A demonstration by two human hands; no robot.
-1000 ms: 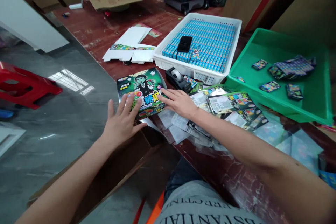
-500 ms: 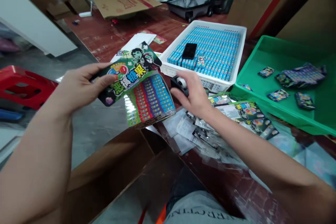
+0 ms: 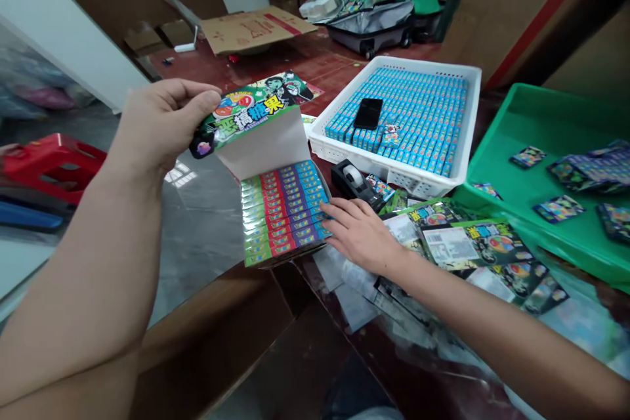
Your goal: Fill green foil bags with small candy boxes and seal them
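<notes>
My left hand pinches the printed green lid flap of a display box, holding it lifted upright. The box lies open at the table's near-left corner, with rows of small coloured packs showing inside. My right hand rests flat beside the box, its fingertips touching the box's right edge and the outer packs. Its fingers are stretched out and hold nothing.
A black tape dispenser stands just behind my right hand. Behind it is a white basket of blue packs with a black phone on top. A green tray holds loose packets at right. Flat printed cartons and clear bags cover the table.
The box lay shut under both hands. My left hand then lifted the lid flap up and back. My right hand moved from the tape dispenser to the box's right edge.
</notes>
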